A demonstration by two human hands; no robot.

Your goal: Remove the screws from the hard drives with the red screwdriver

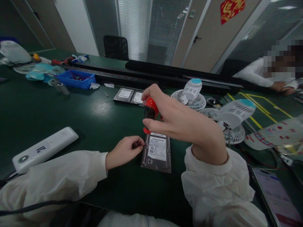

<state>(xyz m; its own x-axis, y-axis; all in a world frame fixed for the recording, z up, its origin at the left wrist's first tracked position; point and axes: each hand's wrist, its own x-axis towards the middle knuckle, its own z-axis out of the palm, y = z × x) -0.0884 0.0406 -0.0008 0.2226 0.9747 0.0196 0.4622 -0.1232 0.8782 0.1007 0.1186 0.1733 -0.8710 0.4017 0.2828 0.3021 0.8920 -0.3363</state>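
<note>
A hard drive (157, 154) lies label up on the green table in front of me. Against its left edge rest the pinched fingertips of my left hand (126, 150). My right hand (169, 113) is above the far end of the drive, its fingers wrapped round the red and black handle of a screwdriver (149, 113). The handle stands roughly upright, and its tip is hidden from view. Behind my right hand, two more hard drives (125, 94) lie side by side, the right one partly covered by my fingers.
A blue tray (77, 78) of small parts stands at the back left, near a loose screw (107, 94). At left lies a white power bank (44, 149). White fans (234, 115) and a phone (276, 195) are on the right. Another person's hands (282, 87) rest at the far right.
</note>
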